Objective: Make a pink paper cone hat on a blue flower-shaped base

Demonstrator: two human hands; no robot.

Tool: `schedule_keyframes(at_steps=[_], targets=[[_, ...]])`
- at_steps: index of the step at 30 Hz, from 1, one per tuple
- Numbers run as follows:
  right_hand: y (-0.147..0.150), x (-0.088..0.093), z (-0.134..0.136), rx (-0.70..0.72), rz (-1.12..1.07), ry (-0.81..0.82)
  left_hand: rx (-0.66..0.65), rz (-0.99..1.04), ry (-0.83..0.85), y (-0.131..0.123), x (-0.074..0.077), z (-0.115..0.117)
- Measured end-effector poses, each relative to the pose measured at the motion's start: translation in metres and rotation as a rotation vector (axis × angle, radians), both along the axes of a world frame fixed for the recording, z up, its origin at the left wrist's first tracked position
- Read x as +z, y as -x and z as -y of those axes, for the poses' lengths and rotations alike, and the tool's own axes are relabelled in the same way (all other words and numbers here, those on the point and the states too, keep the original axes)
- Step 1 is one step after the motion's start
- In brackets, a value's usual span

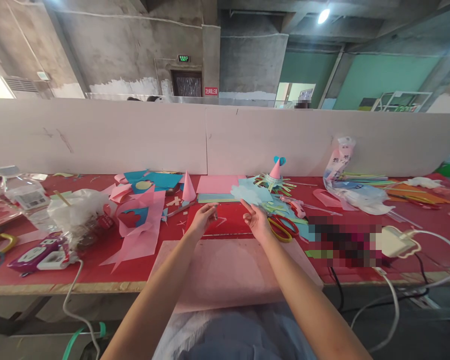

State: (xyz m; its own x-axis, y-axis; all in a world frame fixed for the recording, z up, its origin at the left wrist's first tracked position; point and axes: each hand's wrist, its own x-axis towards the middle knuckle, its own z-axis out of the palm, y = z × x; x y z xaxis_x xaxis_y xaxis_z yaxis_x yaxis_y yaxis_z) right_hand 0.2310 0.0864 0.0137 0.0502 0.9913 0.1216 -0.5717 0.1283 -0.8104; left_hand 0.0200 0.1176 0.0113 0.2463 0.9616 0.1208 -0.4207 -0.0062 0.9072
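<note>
Clock: centred on the gap between the two hands; 12 is the far side of the table.
Left hand (202,221): at 9, over the red sheet (228,227); fingers curled, cannot tell whether anything is pinched in them.
Right hand (258,223): at 3, index finger reaching out; fingertips at the near edge of the blue paper, cannot tell whether they grip it.
Blue paper (252,192): pale, wavy-edged, at 1, just beyond the right hand.
Pink board (232,272): at 6, beneath the forearms.
Scissors (283,231): at 3, just beside the right hand, red and yellow handles.
Trimmed hat (275,171): at 2, pink cone, upright, blue top, fringed base.
Plain cone (188,189): at 10, pink, upright.
Pink scrap (155,232): at 9, cut open, left of the left hand.
Teal sheets (167,180): at 10, behind the scrap.
</note>
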Motion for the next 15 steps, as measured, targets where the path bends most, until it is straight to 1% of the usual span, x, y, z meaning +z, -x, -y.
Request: schedule_keyframes(at_steps=[3,5,7,10,12,14,15], targets=[[-0.003,0.001,0.001,0.026,-0.012,-0.003,-0.006,-0.06,-0.036,-0.001,-0.001,0.001],[-0.004,0.0,0.001,0.016,-0.022,-0.002,0.043,-0.09,-0.049,-0.001,-0.001,0.0],[-0.004,-0.001,-0.002,-0.025,-0.016,0.017,0.123,-0.105,-0.059,-0.001,-0.001,-0.003],[-0.002,-0.003,-0.005,-0.13,0.031,0.059,0.305,-0.15,-0.087,0.003,-0.004,-0.008],[0.0,-0.003,-0.005,-0.197,0.077,0.059,0.478,-0.219,-0.103,0.009,-0.007,-0.011],[0.002,-0.002,-0.003,-0.231,0.123,0.039,0.653,-0.266,-0.091,0.017,-0.009,-0.014],[0.002,-0.002,-0.002,-0.24,0.145,0.029,0.706,-0.261,-0.071,0.023,-0.01,-0.015]])
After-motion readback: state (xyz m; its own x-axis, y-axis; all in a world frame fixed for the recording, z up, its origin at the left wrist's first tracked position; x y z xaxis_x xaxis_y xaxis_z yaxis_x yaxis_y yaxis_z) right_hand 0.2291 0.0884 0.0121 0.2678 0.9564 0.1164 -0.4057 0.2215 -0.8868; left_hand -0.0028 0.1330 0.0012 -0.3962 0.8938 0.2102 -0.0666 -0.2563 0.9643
